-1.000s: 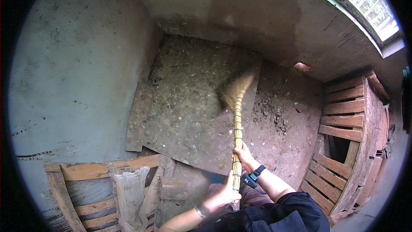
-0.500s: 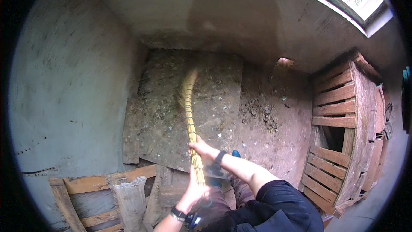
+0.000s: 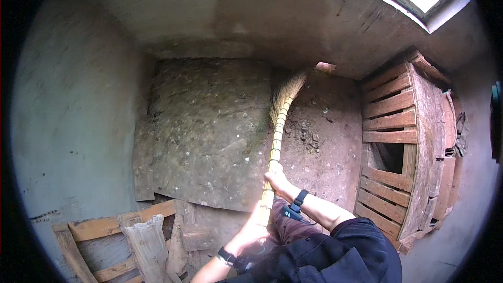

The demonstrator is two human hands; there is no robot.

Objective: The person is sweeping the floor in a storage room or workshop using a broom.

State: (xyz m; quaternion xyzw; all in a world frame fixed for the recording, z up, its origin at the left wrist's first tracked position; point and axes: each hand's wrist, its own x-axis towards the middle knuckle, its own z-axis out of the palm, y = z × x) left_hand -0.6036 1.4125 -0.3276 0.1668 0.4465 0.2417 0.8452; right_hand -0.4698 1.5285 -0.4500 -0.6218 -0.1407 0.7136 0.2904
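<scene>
A straw broom slants from my body out over the floor. Its handle is a bundle of yellow stalks bound with dark rings, and the bristles fan out at the far end. Midway along the handle, my right hand is closed around it. Lower down, at the near end, my left hand grips the same handle, its fingers partly hidden and washed out by light. The bristles lie by the right edge of a dirty floor board, just beyond a scatter of dark debris.
To the right stands a slatted wooden crate with a gap in its side. A pale wall rises on the left. At the lower left are a wooden frame and a whitish sack-like sheet. A small hole opens at the far wall's foot.
The broom has swung to the right, its bristles passing from the middle of the board to its right edge. Both hands moved right with it, still gripping. The view has shifted slightly.
</scene>
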